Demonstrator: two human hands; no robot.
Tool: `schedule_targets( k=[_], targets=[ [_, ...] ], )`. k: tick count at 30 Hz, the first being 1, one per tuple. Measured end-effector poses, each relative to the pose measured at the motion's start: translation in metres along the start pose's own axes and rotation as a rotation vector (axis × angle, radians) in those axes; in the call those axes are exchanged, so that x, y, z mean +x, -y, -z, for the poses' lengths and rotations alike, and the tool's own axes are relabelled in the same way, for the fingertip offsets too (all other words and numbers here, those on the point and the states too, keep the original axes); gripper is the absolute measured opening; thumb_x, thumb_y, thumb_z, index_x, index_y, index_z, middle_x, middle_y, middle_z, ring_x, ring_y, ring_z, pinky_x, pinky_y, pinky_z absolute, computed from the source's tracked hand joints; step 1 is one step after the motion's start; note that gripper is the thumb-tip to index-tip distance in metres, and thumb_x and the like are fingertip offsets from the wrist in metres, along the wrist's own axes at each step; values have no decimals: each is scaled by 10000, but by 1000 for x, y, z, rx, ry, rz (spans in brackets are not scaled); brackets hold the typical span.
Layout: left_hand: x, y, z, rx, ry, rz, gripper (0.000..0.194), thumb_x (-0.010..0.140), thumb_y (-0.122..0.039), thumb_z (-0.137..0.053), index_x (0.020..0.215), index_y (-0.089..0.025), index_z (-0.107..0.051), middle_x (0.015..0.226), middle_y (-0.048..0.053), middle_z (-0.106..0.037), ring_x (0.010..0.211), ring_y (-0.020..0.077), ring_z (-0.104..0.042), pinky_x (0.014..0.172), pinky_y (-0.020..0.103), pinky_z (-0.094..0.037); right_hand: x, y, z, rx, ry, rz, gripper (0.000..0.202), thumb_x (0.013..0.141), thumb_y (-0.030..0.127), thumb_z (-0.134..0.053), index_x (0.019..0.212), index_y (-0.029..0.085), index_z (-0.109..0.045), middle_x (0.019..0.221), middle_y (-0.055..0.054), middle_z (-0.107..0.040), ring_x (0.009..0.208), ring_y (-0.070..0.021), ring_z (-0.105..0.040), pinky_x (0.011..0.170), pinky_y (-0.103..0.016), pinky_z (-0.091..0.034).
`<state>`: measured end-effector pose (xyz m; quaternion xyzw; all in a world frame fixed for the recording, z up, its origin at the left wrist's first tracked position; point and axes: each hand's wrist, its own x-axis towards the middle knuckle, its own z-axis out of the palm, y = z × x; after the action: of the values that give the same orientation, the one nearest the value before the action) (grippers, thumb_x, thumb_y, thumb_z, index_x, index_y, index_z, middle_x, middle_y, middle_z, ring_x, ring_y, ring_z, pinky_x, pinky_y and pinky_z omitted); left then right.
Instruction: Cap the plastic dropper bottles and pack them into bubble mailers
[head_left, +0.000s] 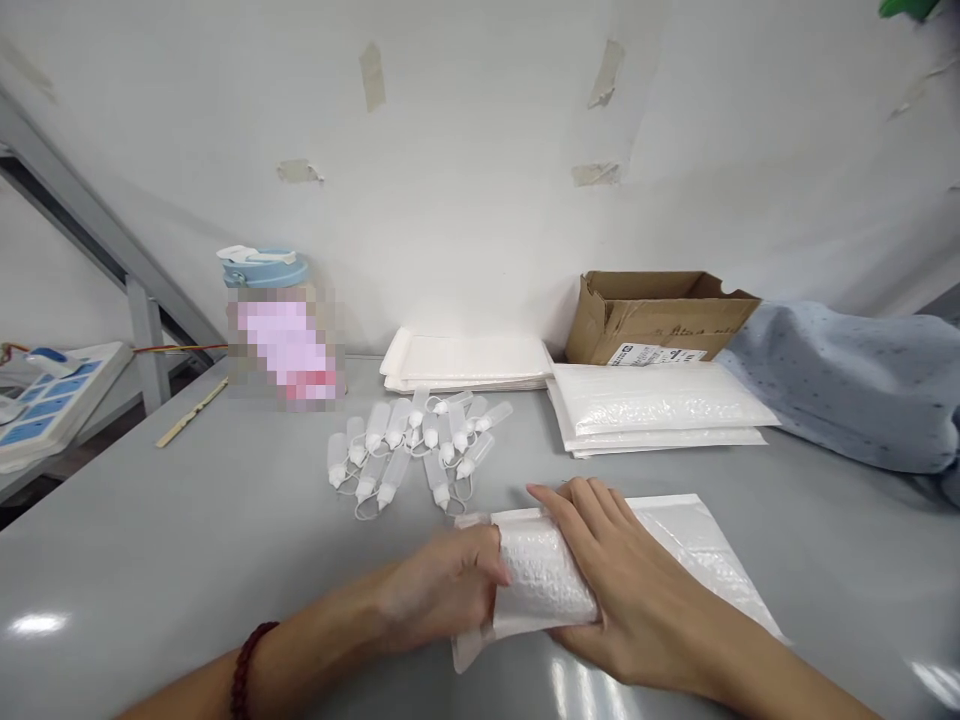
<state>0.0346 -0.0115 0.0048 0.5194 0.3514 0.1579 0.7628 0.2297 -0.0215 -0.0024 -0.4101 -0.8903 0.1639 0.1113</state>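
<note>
My left hand (441,585) curled at one end of a white rectangular bubble-textured envelope (541,575), its hold I cannot tell, my right hand (626,585) spread, clasping the envelope.

Likely packing workspace, padded mailers (664,405), cardboard box (656,328)

White padded envelope (544,570), glossy and bubble-textured, lying crosswise on the near part of the gray tabletop (187,560). The visible central panel bulges slightly. The left end is thinner and wrinkled, with a loose corner projecting toward the near side. A flatter white section extends at right; its continuity with the bulging panel is hidden.
</note>
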Motion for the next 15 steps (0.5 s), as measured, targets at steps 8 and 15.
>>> schedule_targets(
  k=[8, 15],
  targets=[
    [-17, -7, -3, 396, -33, -80, 323, 915, -414, -395, 977, -177, -607, 942, 31, -626, 909, 190, -547, 788, 268, -408, -1, 5, 2, 1, 31, 4, 686, 740, 310, -594, 1350, 152, -324, 1048, -105, -436, 964, -280, -415, 833, -477, -393],
    [-15, -2, -6, 826, -172, -236, 163, 846, -299, -582, 946, -180, -631, 1006, 40, -637, 906, 188, -547, 800, 249, -378, -1, -3, -3, -45, -19, 9, 814, 748, 440, -640, 1402, 146, -254, 1201, -165, -449, 1126, -344, -407, 904, -528, -399]
  ],
)
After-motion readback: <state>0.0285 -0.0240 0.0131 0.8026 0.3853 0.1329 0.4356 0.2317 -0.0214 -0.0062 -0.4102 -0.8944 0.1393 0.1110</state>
